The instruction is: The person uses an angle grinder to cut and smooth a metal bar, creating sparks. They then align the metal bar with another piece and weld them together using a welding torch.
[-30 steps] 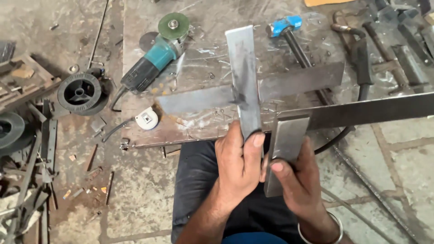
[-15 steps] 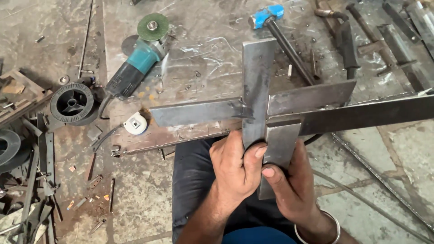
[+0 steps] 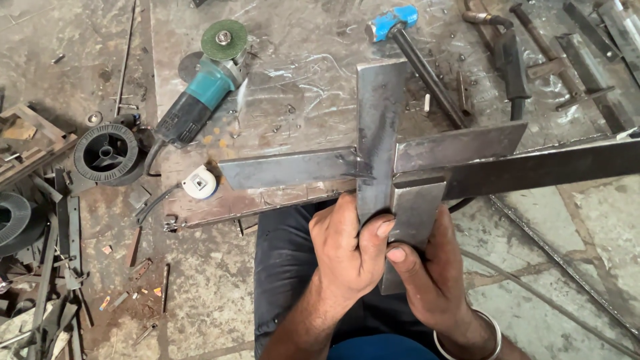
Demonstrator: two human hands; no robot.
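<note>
Grey flat steel cross point(image 3: 377, 133), mill-scaled, scratched, held upright-tilted over near edge of worn steel tabletop point(image 3: 300, 53). Left hand point(image 3: 347, 250) wrapped tight round lower end of cross. Right hand point(image 3: 430, 277) grips short grey steel plate point(image 3: 412, 220) pressed just beside it. Long dark flat bar point(image 3: 547, 167) runs off right. Teal angle grinder, green disc point(image 3: 200, 90), left; blue-headed hammer point(image 3: 393, 17) beyond. Black wire spool point(image 3: 105, 152) on littered floor; bare concrete right.

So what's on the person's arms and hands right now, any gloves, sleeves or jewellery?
No gloves: both the left hand and the right hand are bare, with short, unpainted nails. No sleeves reach either forearm. The only thing worn there is a thin, round silver metal bangle around the right wrist. No watch, rings or tape show.
</note>
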